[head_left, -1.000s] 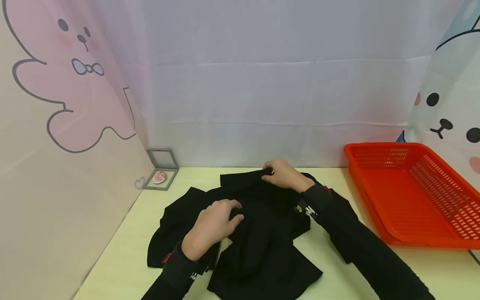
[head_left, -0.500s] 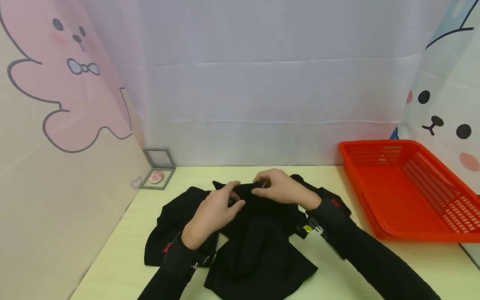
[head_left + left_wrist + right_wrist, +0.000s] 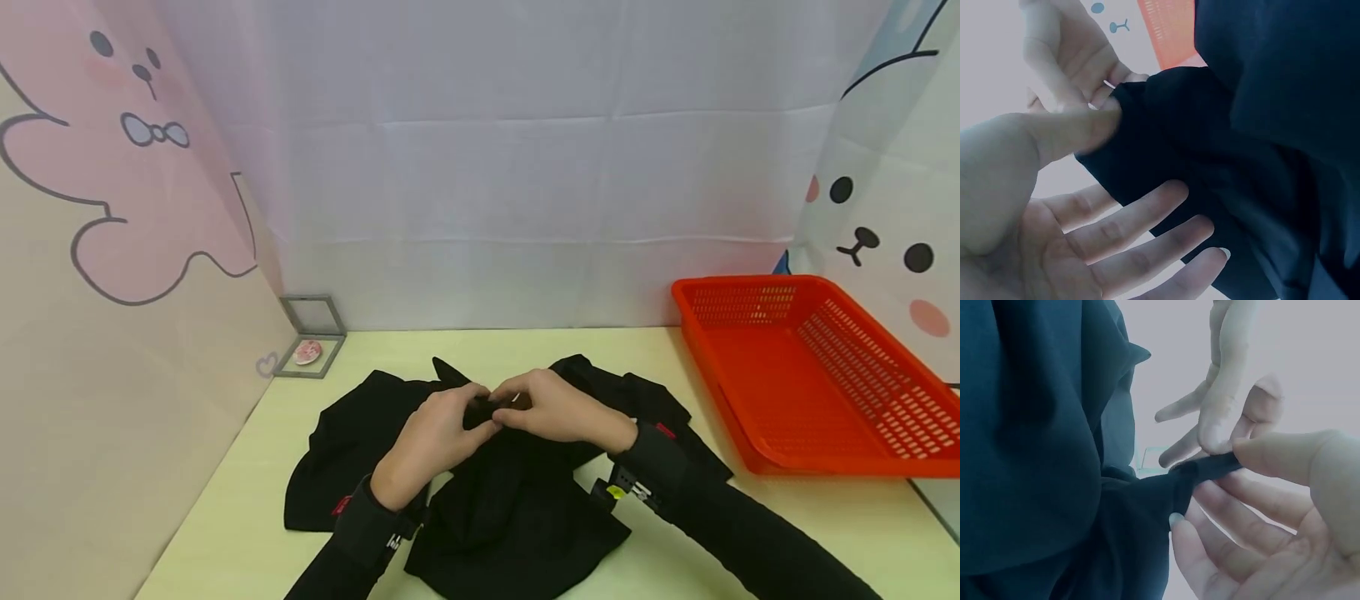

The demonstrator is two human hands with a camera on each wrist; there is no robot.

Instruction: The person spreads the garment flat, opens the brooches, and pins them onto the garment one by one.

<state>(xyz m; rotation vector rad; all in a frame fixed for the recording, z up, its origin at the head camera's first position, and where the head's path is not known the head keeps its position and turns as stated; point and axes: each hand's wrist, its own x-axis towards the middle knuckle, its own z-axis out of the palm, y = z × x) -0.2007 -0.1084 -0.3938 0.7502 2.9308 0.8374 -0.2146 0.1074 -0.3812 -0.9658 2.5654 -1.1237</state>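
A rumpled black garment (image 3: 510,508) lies spread over the table, its exact kind hard to tell from the folds. Small red tags show on its left part (image 3: 341,505) and right part (image 3: 665,430). At its upper middle my left hand (image 3: 438,433) and right hand (image 3: 558,408) meet, fingertips close together. In the left wrist view, my left thumb lies over the edge of the black cloth (image 3: 1166,131) with the index finger behind it. My right thumb and fingers pinch a narrow folded edge (image 3: 1213,467) in the right wrist view.
A red plastic basket (image 3: 817,400) stands at the right. At the back left is a small open grey-framed case (image 3: 288,367) with a pink round item (image 3: 307,352) in it. A pale curtain (image 3: 480,167) hangs behind the yellowish table (image 3: 390,350).
My right hand has come down and toward my left hand, bringing the garment's far edge with it. The left hand has closed in on the same cloth. The view has shifted slightly.
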